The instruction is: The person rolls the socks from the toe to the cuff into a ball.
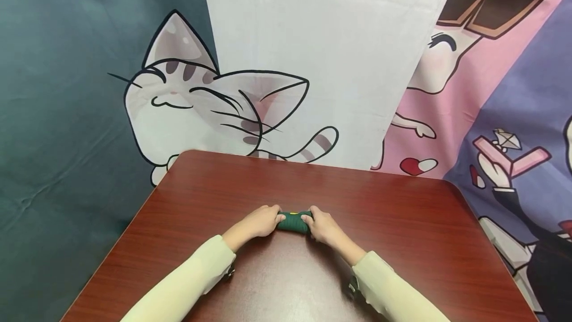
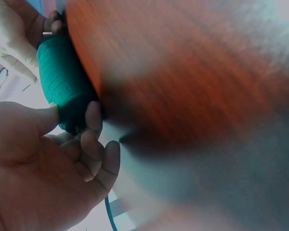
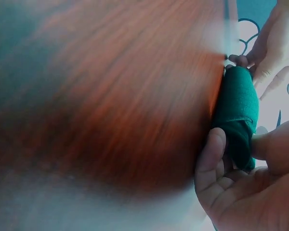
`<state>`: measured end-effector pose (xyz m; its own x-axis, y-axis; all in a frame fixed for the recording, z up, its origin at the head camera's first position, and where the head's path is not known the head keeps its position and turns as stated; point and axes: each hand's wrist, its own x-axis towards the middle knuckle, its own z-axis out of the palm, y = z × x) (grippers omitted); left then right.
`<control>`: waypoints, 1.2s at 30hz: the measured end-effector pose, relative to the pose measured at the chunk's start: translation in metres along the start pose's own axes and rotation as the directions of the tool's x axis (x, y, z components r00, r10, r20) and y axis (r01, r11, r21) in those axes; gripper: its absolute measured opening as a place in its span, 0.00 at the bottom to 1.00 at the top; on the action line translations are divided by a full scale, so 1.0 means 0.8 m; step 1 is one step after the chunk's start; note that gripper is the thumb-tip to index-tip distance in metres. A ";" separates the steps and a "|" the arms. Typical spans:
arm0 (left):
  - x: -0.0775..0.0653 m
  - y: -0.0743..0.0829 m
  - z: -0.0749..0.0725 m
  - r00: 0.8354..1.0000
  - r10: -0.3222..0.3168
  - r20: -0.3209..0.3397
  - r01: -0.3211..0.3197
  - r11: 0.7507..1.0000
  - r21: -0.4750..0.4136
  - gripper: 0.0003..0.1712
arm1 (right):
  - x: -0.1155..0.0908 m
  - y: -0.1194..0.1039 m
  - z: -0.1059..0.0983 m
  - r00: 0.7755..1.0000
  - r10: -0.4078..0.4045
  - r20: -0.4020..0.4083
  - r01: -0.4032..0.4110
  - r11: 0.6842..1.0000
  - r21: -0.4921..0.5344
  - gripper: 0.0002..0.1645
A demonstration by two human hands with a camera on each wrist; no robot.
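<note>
Head view: a green roll (image 1: 292, 223), cloth-like, lies crosswise about mid-width on the brown table (image 1: 371, 202). A small yellow patch (image 1: 293, 213) shows along its far edge. The left hand (image 1: 262, 221) grips one end, the right hand (image 1: 323, 226) the other; both thumbs lie on the roll. Pale sleeves (image 1: 192, 275) reach in from the near side. Behind the table hangs a cartoon-printed backdrop (image 1: 330, 29).

Left wrist view: the left hand pinches its end of the roll between thumb and curled fingers. At the far end the right hand has hold too. Whether the underside bears fully on the wood, I cannot tell.

Right wrist view: the right hand likewise grasps its end, thumb opposite fingers. A fold edge (image 3: 240, 119) crosses the roll near this hand; the layers past it look looser.

Judgement: the step in hand appears to be two-handed rolling or shaping of the roll. The next move seems to call for even pressure at both ends, with the looser right end kept snug so the layers don't slip.
</note>
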<state>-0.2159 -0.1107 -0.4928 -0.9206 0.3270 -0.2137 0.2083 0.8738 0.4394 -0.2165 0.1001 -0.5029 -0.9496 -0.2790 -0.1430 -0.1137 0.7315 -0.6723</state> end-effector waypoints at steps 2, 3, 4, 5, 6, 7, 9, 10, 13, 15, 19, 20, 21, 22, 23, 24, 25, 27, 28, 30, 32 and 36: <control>0.003 0.001 -0.002 1.000 0.003 0.000 -0.003 1.000 0.017 0.21 | 0.002 0.000 -0.001 1.000 -0.006 0.000 0.006 1.000 -0.013 0.12; 0.003 0.002 -0.003 1.000 0.001 0.002 -0.001 1.000 0.020 0.21 | 0.003 -0.001 -0.001 1.000 -0.007 0.001 0.007 1.000 -0.019 0.12; 0.004 0.002 -0.005 1.000 -0.001 0.002 0.001 1.000 0.020 0.21 | 0.004 -0.001 -0.002 1.000 -0.007 0.002 0.007 1.000 -0.023 0.12; 0.005 0.003 -0.006 1.000 -0.001 0.003 0.001 1.000 0.022 0.21 | 0.005 -0.001 -0.002 1.000 -0.005 0.003 0.005 1.000 -0.025 0.12; 0.006 0.003 -0.007 1.000 -0.004 0.005 0.004 1.000 0.021 0.21 | 0.006 -0.002 -0.002 1.000 -0.004 0.006 0.005 1.000 -0.027 0.12; 0.007 0.003 -0.008 1.000 -0.006 0.008 0.006 1.000 0.020 0.21 | 0.007 -0.002 -0.003 1.000 -0.001 0.009 0.001 1.000 -0.024 0.12; 0.008 0.002 -0.009 1.000 -0.006 0.013 0.006 1.000 0.017 0.21 | 0.009 -0.003 -0.004 1.000 0.009 0.018 -0.009 1.000 -0.018 0.12; 0.009 0.001 -0.009 1.000 0.002 0.013 -0.003 1.000 0.020 0.21 | 0.010 -0.004 -0.004 1.000 0.016 0.022 -0.016 1.000 -0.015 0.12; 0.011 -0.002 -0.009 0.999 0.031 0.011 -0.032 0.999 0.024 0.20 | 0.011 -0.005 -0.005 0.999 0.020 0.030 -0.019 1.000 -0.009 0.12; 0.012 -0.005 -0.009 0.998 0.068 -0.002 -0.068 0.998 0.007 0.19 | 0.012 -0.005 -0.006 0.999 0.027 0.036 -0.027 1.000 -0.002 0.13; 0.013 -0.010 -0.011 0.988 0.155 -0.024 -0.156 0.986 -0.050 0.20 | 0.012 -0.006 -0.007 0.998 0.040 0.058 -0.041 0.999 0.014 0.13; 0.014 -0.011 -0.011 0.984 0.179 -0.023 -0.180 0.982 -0.059 0.21 | 0.012 -0.006 -0.007 0.997 0.043 0.065 -0.045 0.999 0.017 0.12; 0.015 -0.012 -0.011 0.980 0.198 -0.013 -0.199 0.978 -0.059 0.22 | 0.013 -0.006 -0.007 0.996 0.044 0.072 -0.046 0.999 0.020 0.12; 0.016 -0.012 -0.011 0.975 0.221 -0.005 -0.221 0.974 -0.055 0.23 | 0.012 -0.007 -0.008 0.996 0.048 0.078 -0.050 0.998 0.025 0.12; 0.018 -0.012 -0.011 0.971 0.239 0.008 -0.239 0.970 -0.040 0.24 | 0.012 -0.007 -0.008 0.995 0.054 0.086 -0.057 0.998 0.031 0.12; 0.019 -0.011 -0.011 0.967 0.255 0.020 -0.255 0.967 -0.022 0.26 | 0.012 -0.008 -0.009 0.994 0.058 0.092 -0.061 0.997 0.037 0.12; 0.020 -0.010 -0.012 0.964 0.262 0.032 -0.262 0.965 -0.001 0.27 | 0.012 -0.007 -0.009 0.994 0.058 0.097 -0.062 0.997 0.044 0.12; 0.022 -0.007 -0.011 0.962 0.270 0.048 -0.271 0.962 0.030 0.28 | 0.013 -0.007 -0.009 0.993 0.058 0.104 -0.065 0.996 0.060 0.12; 0.023 -0.005 -0.012 0.962 0.269 0.052 -0.271 0.962 0.043 0.29 | 0.013 -0.006 -0.010 0.992 0.059 0.108 -0.067 0.996 0.066 0.12; 0.025 -0.001 -0.012 0.964 0.259 0.058 -0.263 0.963 0.065 0.29 | 0.014 -0.004 -0.010 0.992 0.052 0.113 -0.061 0.995 0.078 0.12; 0.027 0.003 -0.014 0.967 0.248 0.063 -0.251 0.966 0.062 0.28 | 0.016 -0.001 -0.010 0.992 0.052 0.116 -0.063 0.994 0.094 0.12; 0.030 0.009 -0.017 0.972 0.223 0.070 -0.227 0.973 0.041 0.26 | 0.015 0.005 -0.010 0.992 0.059 0.113 -0.074 0.988 0.135 0.12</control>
<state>-0.2406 -0.1012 -0.4829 -0.8251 0.5385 -0.1711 0.4249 0.7909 0.4405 -0.2308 0.1045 -0.5016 -0.9154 -0.3039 -0.2639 -0.0021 0.6592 -0.7520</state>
